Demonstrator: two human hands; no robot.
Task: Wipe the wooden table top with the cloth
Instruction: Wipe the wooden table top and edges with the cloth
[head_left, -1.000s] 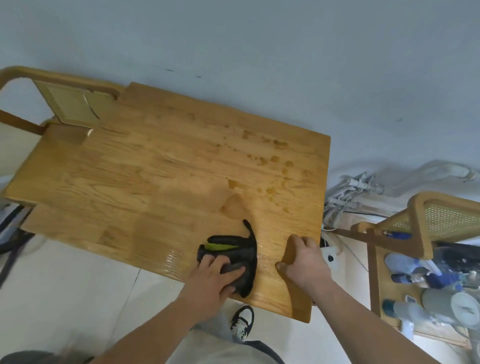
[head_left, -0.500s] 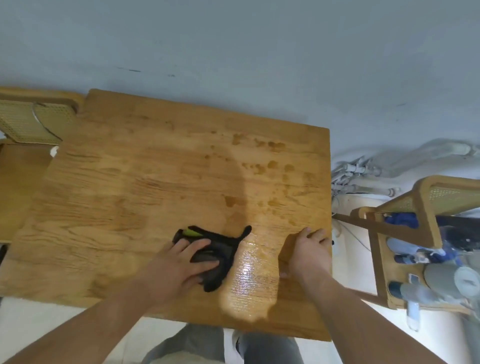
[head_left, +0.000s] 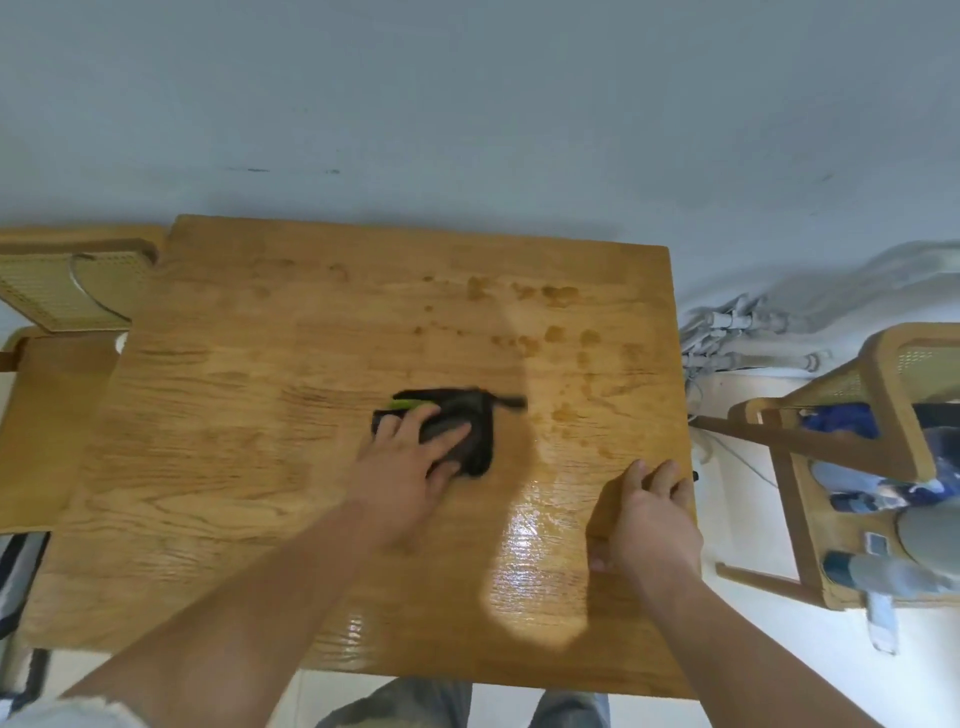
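At the far left of the frame I see a chair (head_left: 72, 296) with a woven back, just beside the wooden table top (head_left: 249, 426). The table top fills the middle of the frame. Near the middle, my left hand (head_left: 410, 462) lies flat on the cloth (head_left: 470, 423) and presses it onto the wood. Its fingers (head_left: 447, 434) are straight and spread apart on top of the cloth. The cloth is black with a bit of green at its upper edge, and it looks blurry.

Right of the cloth there are brown spots (head_left: 558, 296) on the wood, toward the upper right of the table. Below them, a wet patch (head_left: 535, 561) shines.

My right hand (head_left: 654, 525) rests on the table close to its right edge, with the fingers side by side and a little bent. It holds nothing.

Right of the table, grey cables (head_left: 727, 332) lie by the wall. At the far right stands a second chair (head_left: 883, 364) with bottles (head_left: 893, 571) on its seat.
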